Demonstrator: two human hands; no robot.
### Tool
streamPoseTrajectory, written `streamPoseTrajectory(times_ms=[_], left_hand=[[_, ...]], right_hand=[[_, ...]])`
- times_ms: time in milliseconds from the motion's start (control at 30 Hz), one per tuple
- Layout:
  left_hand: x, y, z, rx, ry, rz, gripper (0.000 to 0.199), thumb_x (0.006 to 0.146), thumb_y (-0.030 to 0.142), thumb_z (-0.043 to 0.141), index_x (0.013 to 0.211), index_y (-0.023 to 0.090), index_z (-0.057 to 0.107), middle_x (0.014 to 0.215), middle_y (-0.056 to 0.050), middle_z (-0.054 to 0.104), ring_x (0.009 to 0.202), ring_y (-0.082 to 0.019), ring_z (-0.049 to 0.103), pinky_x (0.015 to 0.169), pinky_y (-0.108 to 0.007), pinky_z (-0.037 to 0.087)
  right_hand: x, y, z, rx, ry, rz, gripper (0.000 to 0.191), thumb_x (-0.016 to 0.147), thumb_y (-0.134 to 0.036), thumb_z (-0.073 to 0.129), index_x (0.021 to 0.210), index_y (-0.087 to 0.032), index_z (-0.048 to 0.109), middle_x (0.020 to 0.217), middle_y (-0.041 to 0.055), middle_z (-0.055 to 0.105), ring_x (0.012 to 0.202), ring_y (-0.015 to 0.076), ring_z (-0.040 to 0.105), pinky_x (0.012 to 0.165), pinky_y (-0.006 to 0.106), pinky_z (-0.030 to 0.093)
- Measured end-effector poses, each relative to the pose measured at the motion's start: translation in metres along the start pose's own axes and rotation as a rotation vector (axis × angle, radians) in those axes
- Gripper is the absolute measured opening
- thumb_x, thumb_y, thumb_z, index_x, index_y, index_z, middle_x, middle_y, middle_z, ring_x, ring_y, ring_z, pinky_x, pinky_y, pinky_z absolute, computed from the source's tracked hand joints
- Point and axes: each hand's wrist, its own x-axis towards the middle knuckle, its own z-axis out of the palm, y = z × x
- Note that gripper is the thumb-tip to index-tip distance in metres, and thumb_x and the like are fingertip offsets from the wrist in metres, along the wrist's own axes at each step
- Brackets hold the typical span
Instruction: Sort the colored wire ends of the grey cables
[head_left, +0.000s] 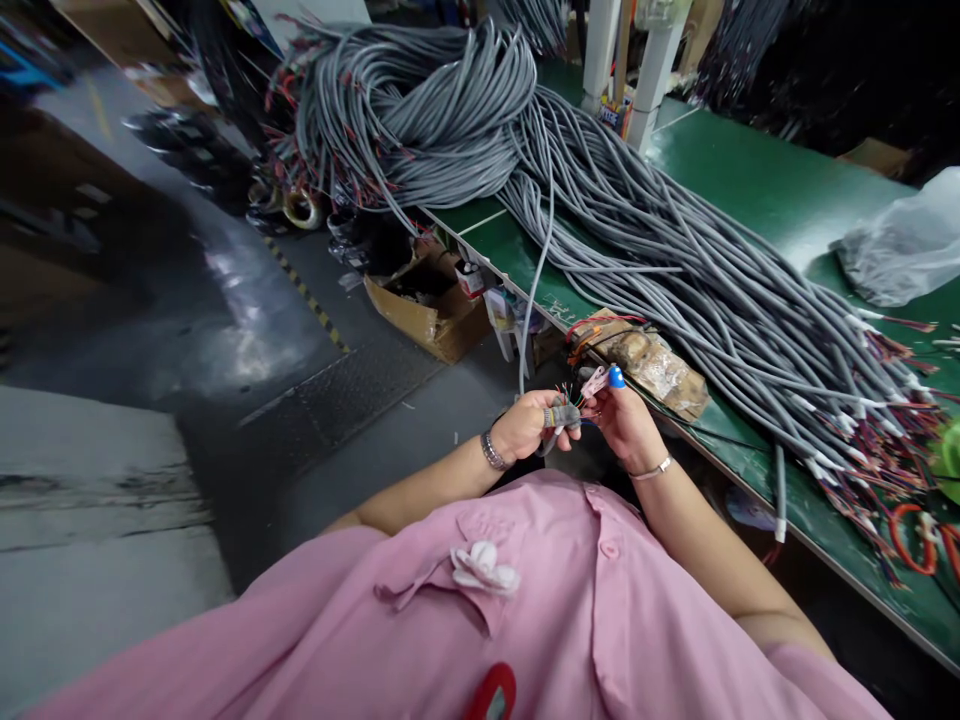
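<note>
My left hand (525, 425) is closed around the end of a grey cable (534, 300), with thin coloured wires (574, 393) fanning out above the fingers. A grey covering wraps one of its fingertips. Close beside it, my right hand (624, 425) pinches at the wires, with a blue cap (616, 377) on a fingertip and a small pink piece (595, 382) between the hands. What exactly the right fingers grip is too small to tell. The cable rises from my left hand to a large pile of grey cables (622, 200) on the green table (757, 170).
A taped brown bundle (652, 365) lies at the table's near edge (720, 465). An open cardboard box (431, 315) stands on the floor below. A clear plastic bag (904, 240) rests at the right. White posts (652, 75) rise behind the cables.
</note>
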Motion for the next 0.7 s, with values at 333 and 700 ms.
streamPoseTrajectory(times_ms=[333, 700], left_hand=[[0.006, -0.008, -0.003, 0.002, 0.0, -0.019, 0.038, 0.061, 0.04, 0.08, 0.071, 0.01, 0.06, 0.064, -0.008, 0.068, 0.042, -0.013, 0.06, 0.042, -0.02, 0.044], [-0.006, -0.007, 0.0, 0.025, 0.014, 0.018, 0.036, 0.064, 0.039, 0.078, 0.072, 0.008, 0.061, 0.065, -0.008, 0.068, 0.043, -0.013, 0.061, 0.042, -0.019, 0.042]], right_hand=[[0.004, 0.006, 0.006, 0.13, 0.1, -0.051, 0.035, 0.07, -0.053, 0.075, 0.078, -0.021, 0.063, 0.069, -0.0017, 0.059, 0.064, 0.0118, 0.053, 0.063, 0.025, 0.05], [0.0, 0.006, -0.002, 0.167, -0.065, 0.071, 0.057, 0.072, -0.076, 0.057, 0.082, -0.02, 0.066, 0.078, 0.0034, 0.067, 0.064, 0.014, 0.06, 0.06, 0.027, 0.051]])
